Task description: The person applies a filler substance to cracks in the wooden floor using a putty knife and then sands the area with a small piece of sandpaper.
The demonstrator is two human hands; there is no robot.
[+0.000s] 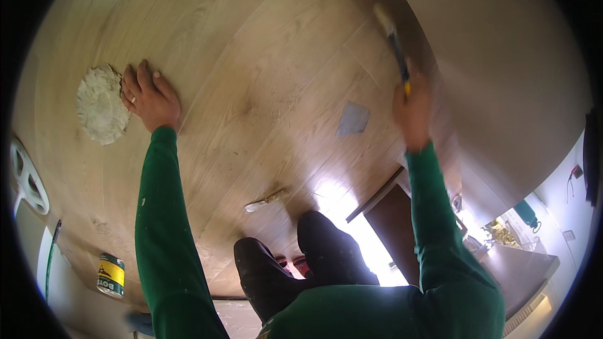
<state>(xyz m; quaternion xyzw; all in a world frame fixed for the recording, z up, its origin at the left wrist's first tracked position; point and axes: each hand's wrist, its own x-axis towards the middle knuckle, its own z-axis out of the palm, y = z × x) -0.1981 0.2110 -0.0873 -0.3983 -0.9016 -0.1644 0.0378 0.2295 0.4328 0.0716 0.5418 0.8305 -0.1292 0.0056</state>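
My left hand rests with its fingers spread on the wood-look floor. Its fingertips reach the edge of a round, crumpled off-white mass, whose material I cannot make out. Out to the right, my right hand is closed round the handle of a paintbrush, dark with a yellow part. The brush's pale tip points away from me, close to where the floor meets the wall. Motion blurs this hand and the brush. A flat grey square piece lies on the floor left of my right hand.
Before my knees lies a narrow, whitish-smeared object. A can with a yellow and dark label stands at the lower left. Farther left is a white frame with oval openings. A brown panel and bright light are at the lower right.
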